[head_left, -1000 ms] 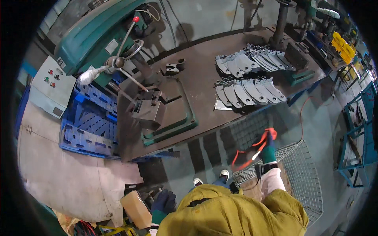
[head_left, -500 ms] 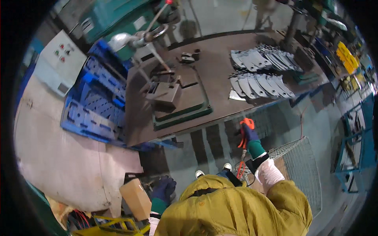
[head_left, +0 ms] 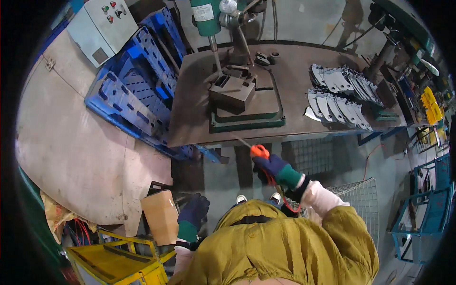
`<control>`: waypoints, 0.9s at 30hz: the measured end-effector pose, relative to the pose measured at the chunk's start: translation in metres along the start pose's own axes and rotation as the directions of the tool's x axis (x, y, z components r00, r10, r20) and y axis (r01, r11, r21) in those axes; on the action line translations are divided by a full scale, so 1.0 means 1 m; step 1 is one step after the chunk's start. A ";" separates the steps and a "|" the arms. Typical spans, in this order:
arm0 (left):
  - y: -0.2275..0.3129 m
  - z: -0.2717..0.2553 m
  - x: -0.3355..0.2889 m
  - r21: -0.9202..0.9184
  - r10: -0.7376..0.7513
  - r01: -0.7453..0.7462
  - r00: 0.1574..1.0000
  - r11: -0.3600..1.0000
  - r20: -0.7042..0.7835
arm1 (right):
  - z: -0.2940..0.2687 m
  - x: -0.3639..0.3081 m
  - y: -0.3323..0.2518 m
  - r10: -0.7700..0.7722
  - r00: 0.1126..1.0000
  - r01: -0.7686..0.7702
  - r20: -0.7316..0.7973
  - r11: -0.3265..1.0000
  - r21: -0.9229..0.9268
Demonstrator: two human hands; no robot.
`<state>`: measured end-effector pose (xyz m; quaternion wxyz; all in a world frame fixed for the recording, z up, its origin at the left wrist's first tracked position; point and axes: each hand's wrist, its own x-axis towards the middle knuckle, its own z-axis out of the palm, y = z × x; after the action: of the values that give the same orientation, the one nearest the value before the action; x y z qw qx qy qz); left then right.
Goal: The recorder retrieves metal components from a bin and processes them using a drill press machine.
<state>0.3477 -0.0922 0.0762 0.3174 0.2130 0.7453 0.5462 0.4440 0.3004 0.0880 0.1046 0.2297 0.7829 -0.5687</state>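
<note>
My right hand [head_left: 272, 166], in a dark blue glove with a green cuff, is closed round an orange air blow gun [head_left: 259, 151]. Its thin nozzle points up and left to the front edge of the workbench [head_left: 190, 118], and a red hose trails down from it. My left hand [head_left: 194, 211], gloved alike, hangs low beside a cardboard box [head_left: 160, 217]; its fingers look loosely bent and nothing shows in them. Beyond the blow gun, a steel block-like fixture [head_left: 232, 95] sits on the green base [head_left: 247, 124] of a drill press [head_left: 205, 16].
Several curved grey metal plates [head_left: 335, 107] lie in two rows on the bench's right. Blue plastic pallets [head_left: 128, 104] stand at left, below a control box [head_left: 102, 31]. A wire mesh basket [head_left: 363, 199] is at right, a yellow cart [head_left: 118, 266] at lower left.
My right hand has swung left with the blow gun, whose nozzle now points at the drill press. The view has shifted left, so the bench appears further right. My left hand stays low by the box.
</note>
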 end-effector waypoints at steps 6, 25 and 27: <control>0.016 -0.012 0.011 -0.813 -0.525 0.282 0.851 0.509 -0.033 | 0.024 -0.019 -0.082 0.068 0.989 -0.024 0.127 0.947 -0.320; -0.022 -0.070 0.054 -0.744 -0.451 0.248 0.889 0.620 -0.080 | -0.013 -0.070 -0.026 0.358 0.905 -0.378 -0.228 0.924 -0.050; 0.002 -0.066 0.060 -0.731 -0.405 0.238 0.913 0.639 -0.057 | -0.016 -0.096 0.020 0.361 0.902 -0.388 -0.237 0.919 -0.076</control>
<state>0.2590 -0.0963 0.0774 0.3845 -0.1232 0.5320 0.7443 0.5389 0.2973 0.1171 0.1390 0.4303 0.7637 -0.4608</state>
